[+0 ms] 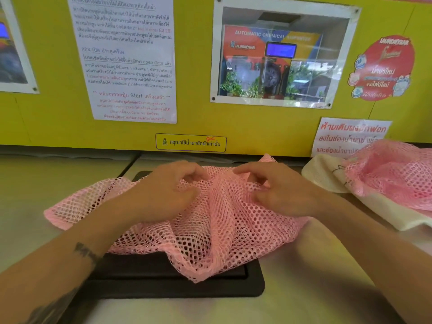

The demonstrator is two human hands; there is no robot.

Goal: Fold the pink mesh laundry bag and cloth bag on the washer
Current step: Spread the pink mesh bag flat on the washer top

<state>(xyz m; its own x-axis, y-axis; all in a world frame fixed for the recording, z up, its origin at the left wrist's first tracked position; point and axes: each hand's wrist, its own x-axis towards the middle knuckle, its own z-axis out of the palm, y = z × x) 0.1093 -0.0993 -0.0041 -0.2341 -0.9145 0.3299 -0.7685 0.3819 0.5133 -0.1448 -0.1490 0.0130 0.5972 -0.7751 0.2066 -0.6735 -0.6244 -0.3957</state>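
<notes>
At the far left a framed picture (pixel 14 47) is hanging on the yellow wall (pixel 198 122), and beside it a white printed notice (pixel 126 57) is taking up a tall strip of that wall. Below, the pale washer top (pixel 28 183) is serving as the worktop, with a black panel (pixel 177 277) set into it.

The pink mesh laundry bag (pixel 210 230) is lying rumpled across that black panel, its left corner spreading out onto the pale surface and its near edge drooping toward the front of the panel. The left hand (pixel 168 190) is resting on the left half of the mesh, its grip curling inward with fingertips pinching a ridge of the netting. A tattoo is showing on the left forearm. A small yellow sticker (pixel 191 142) is sitting on the wall just above the hands.

The right hand (pixel 278 190) is lying on the right half of the same bag, its fingers likewise bending and gathering a fold of mesh, so that a raised crease is running between the two hands. Above it a window-like poster (pixel 280 54) showing a chemical dispenser is fixed to the wall.

Further right, a cream cloth bag (pixel 327 176) is lying on the worktop, partly covered by another heap of pink mesh (pixel 392 174). A red round sticker (pixel 383 66) and a white sign (pixel 348 134) with red lettering are hanging above them.
</notes>
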